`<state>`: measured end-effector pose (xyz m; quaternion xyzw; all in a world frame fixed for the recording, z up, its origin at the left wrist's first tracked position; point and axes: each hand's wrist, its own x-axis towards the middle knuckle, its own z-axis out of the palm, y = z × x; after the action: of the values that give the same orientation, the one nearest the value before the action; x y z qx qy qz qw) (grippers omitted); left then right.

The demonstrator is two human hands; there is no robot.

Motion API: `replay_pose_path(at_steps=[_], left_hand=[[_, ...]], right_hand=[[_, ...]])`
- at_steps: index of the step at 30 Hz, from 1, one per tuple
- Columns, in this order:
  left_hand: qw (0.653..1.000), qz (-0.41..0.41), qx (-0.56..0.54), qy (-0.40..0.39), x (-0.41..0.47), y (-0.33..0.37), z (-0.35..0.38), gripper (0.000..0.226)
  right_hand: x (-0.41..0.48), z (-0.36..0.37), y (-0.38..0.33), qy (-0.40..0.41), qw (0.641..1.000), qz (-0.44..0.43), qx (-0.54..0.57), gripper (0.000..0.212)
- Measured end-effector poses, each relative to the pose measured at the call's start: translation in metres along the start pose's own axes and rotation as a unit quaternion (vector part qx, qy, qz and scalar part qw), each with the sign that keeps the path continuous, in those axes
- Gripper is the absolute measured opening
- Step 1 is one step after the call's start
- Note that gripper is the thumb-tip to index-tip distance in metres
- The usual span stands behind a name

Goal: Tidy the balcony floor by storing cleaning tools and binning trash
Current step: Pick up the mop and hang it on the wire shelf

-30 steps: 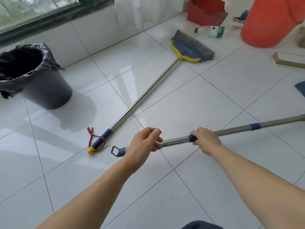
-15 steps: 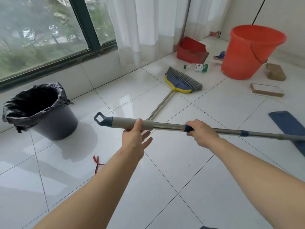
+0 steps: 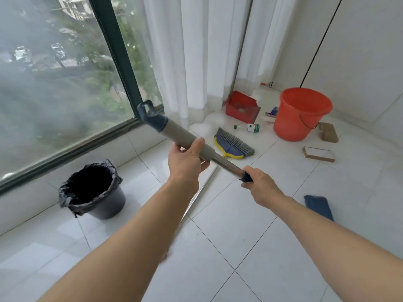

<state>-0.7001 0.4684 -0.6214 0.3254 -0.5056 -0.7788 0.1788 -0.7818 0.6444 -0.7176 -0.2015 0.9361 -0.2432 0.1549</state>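
1. The left hand [image 3: 185, 163] wraps its fingers and thumb round the soft grey sleeve of a long silver metal mop pole [image 3: 183, 134].
2. The right hand [image 3: 261, 188] grips the same pole lower down, at a dark blue ring.
3. The mop pole is up in the air and tilted. Its dark blue loop end points up at the big glass window [image 3: 54, 83].
4. A flat blue mop pad [image 3: 318, 207] lies on the white tiled floor [image 3: 239, 247], just past the right arm.
5. A blue and yellow broom [image 3: 233, 144] with grey bristles lies on the floor beyond the hands. Its silver stick runs under the left arm.
6. A round black bin [image 3: 93, 192] with a black bag in it stands at the floor's left edge, below the window.
7. In the floor's far corner stand a big orange plastic bucket [image 3: 303, 114] and a red plastic dustpan [image 3: 242, 107], near the white curtain [image 3: 196, 51].
8. A small clear bottle [image 3: 250, 128] with a green cap lies between them.
9. A brown block [image 3: 328, 131] and a flat white and brown block [image 3: 318, 154] lie right of the bucket.
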Motion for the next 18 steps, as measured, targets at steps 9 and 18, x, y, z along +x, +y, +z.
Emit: replay_pose_path(at_steps=[9, 18], left_hand=[[0.987, 0.110, 0.108, -0.053, -0.090, 0.235, 0.016, 0.014], [0.970, 0.183, 0.157, -0.014, -0.172, 0.408, -0.048, 0.015]], right_hand=[[-0.057, -0.133, -0.175, -0.037, 0.988, -0.040, 0.145, 0.015], [-0.086, -0.240, -0.356, -0.166, 0.969, -0.167, 0.070, 0.020]])
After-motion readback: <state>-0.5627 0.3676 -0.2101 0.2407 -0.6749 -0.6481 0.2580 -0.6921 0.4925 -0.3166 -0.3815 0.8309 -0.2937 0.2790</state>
